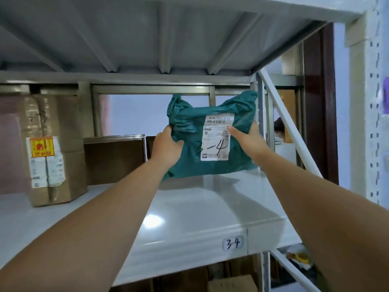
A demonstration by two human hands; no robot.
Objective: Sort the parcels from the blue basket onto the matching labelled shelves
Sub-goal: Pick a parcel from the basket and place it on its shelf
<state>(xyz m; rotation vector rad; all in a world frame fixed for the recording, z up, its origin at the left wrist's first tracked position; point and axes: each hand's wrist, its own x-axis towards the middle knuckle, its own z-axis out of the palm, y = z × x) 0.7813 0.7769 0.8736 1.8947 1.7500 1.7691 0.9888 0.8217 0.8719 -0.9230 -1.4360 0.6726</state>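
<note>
Glossy white metal shelf (210, 207) across the lower half of the frame, catching a bright patch of light, with a small tag (232, 243) reading 34 on its front edge at lower centre. Grey ribbed underside of the upper shelf (147, 39) filling the top of the frame. At the left, a tall taped cardboard box (52, 154) with an orange sticker and a white slip, standing on the shelf; just to its right, at the back, a low brown box (114, 159). Pale lilac wall (136, 114) behind the open back frame; white diagonal brace (290, 127) and perforated upright (370, 123) at the right, dark wooden door frame (320, 102) between them. More cartons (231, 284) on the level below, at bottom centre. Both bare forearms stretched from the bottom corners toward the centre of the frame. Teal parcel (189, 127) held upright at centre, towards the back right of the shelf, shipping label (216, 138) facing the camera with 3-4 handwritten on it; lower edge down at the shelf surface, contact impossible to tell. Left hand (166, 147) curled round the crumpled left edge of the bag. Right hand (246, 138) clasping the right edge, thumb lying across the label, fingers hidden behind the bag.
</note>
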